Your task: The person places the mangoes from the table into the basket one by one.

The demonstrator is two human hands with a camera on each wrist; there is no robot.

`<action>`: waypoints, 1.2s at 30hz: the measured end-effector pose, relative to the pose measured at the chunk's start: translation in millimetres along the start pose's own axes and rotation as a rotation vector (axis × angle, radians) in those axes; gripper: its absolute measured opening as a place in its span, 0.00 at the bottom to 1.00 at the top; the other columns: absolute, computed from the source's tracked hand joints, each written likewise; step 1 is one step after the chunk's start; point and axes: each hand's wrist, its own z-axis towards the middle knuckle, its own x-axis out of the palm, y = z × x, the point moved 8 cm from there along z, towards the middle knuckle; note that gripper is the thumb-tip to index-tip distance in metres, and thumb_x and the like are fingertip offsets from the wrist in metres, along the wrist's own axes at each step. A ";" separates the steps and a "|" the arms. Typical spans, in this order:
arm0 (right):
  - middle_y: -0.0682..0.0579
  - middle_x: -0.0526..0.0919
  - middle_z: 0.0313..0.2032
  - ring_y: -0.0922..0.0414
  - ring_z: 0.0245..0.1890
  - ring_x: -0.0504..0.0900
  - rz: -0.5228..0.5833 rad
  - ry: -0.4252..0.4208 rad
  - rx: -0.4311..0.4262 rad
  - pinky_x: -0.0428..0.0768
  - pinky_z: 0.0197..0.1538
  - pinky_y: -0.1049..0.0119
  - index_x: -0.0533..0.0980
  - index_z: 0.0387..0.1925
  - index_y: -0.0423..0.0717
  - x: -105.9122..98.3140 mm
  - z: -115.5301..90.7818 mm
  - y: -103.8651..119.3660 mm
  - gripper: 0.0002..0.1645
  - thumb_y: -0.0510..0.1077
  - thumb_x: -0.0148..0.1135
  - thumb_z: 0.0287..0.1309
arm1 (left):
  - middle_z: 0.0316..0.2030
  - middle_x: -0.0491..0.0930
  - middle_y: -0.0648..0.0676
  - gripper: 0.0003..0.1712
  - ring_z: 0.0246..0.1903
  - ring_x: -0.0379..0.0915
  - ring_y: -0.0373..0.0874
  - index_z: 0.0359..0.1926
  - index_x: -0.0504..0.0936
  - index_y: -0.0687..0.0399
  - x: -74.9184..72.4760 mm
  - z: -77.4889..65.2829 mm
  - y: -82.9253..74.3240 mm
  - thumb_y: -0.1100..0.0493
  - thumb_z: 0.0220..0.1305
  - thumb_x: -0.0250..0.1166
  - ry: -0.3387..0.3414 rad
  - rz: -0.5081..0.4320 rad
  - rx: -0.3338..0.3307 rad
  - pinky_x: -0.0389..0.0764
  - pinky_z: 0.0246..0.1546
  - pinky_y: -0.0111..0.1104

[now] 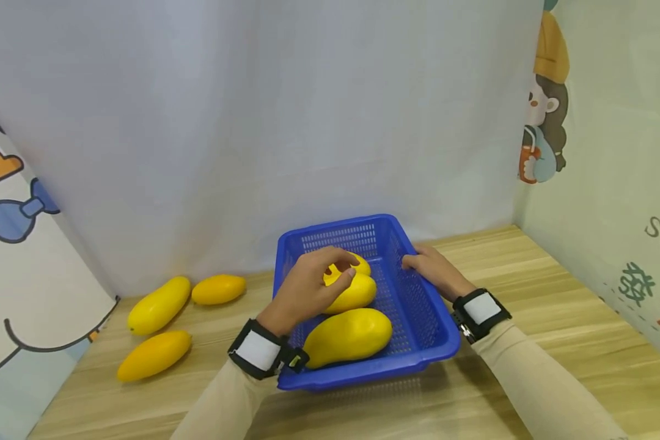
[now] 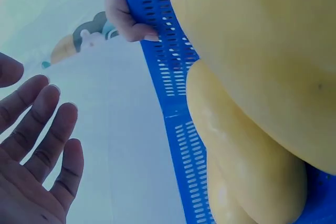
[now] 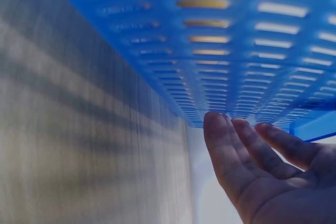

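Note:
A blue perforated plastic basket holds three elongated yellow fruits, one of them a large long one near the front and another behind it. The third is partly hidden by my left hand, which hovers over the basket with fingers loosely curved and nothing in them. In the left wrist view its fingers are spread apart, clear of the fruit. My right hand grips the basket's right rim, thumb over the edge. From the right wrist view, its fingers lie against the outer wall.
Left of the basket, three more yellow fruits lie on the wooden table: a long one, a smaller one and a pointed one. A white cloth hangs behind. Printed panels stand at both sides.

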 end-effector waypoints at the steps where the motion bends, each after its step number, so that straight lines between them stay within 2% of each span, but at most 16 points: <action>1: 0.33 0.76 0.40 0.47 0.32 0.79 0.003 -0.002 0.000 0.79 0.34 0.55 0.69 0.49 0.31 -0.9 -0.3 0.2 0.22 0.39 0.48 0.53 | 0.37 0.77 0.43 0.11 0.37 0.71 0.40 0.44 0.79 0.47 -0.6 -0.1 0.1 0.52 0.65 0.56 -0.004 -0.003 0.001 0.76 0.35 0.38; 10: 0.36 0.76 0.40 0.49 0.31 0.78 -0.018 0.002 0.014 0.79 0.34 0.56 0.69 0.50 0.32 -9.0 -5.6 -3.7 0.23 0.40 0.48 0.53 | 0.38 0.78 0.42 0.10 0.37 0.69 0.34 0.43 0.79 0.47 -7.2 -1.4 -6.6 0.52 0.66 0.54 -0.094 -0.021 0.032 0.74 0.36 0.31; 16: 0.34 0.75 0.42 0.48 0.32 0.78 -0.016 -0.003 0.018 0.79 0.35 0.56 0.67 0.50 0.32 -17.3 -9.5 -4.5 0.22 0.40 0.48 0.54 | 0.38 0.78 0.43 0.11 0.38 0.69 0.33 0.43 0.79 0.47 -6.6 5.5 -13.5 0.52 0.65 0.54 -0.111 -0.052 0.056 0.74 0.36 0.31; 25: 0.33 0.76 0.41 0.47 0.32 0.79 -0.004 0.021 0.017 0.79 0.35 0.55 0.68 0.49 0.30 -15.2 -9.7 -4.9 0.22 0.40 0.48 0.55 | 0.37 0.80 0.47 0.11 0.36 0.70 0.36 0.42 0.80 0.49 -16.5 2.4 -20.1 0.52 0.65 0.54 -0.195 -0.076 0.108 0.74 0.36 0.34; 28: 0.32 0.76 0.42 0.45 0.33 0.79 0.010 0.033 0.020 0.79 0.35 0.54 0.67 0.52 0.31 -13.1 -10.6 -5.6 0.24 0.40 0.48 0.55 | 0.36 0.79 0.46 0.11 0.36 0.71 0.37 0.41 0.80 0.50 -21.5 1.1 -26.0 0.53 0.65 0.54 -0.225 -0.076 0.142 0.74 0.35 0.35; 32: 0.32 0.75 0.44 0.45 0.35 0.79 0.016 0.033 0.033 0.79 0.36 0.54 0.65 0.55 0.32 -13.3 -13.5 -7.0 0.26 0.40 0.48 0.55 | 0.35 0.79 0.46 0.12 0.36 0.71 0.38 0.42 0.79 0.51 -25.1 0.7 -38.0 0.53 0.64 0.53 -0.230 -0.075 0.192 0.74 0.35 0.35; 36: 0.32 0.75 0.44 0.45 0.34 0.79 0.001 0.024 0.028 0.79 0.35 0.54 0.65 0.56 0.32 -15.7 -14.0 -5.4 0.26 0.40 0.48 0.55 | 0.34 0.78 0.47 0.12 0.36 0.71 0.39 0.42 0.79 0.51 -33.2 0.5 -50.7 0.53 0.63 0.53 -0.253 -0.073 0.237 0.74 0.35 0.36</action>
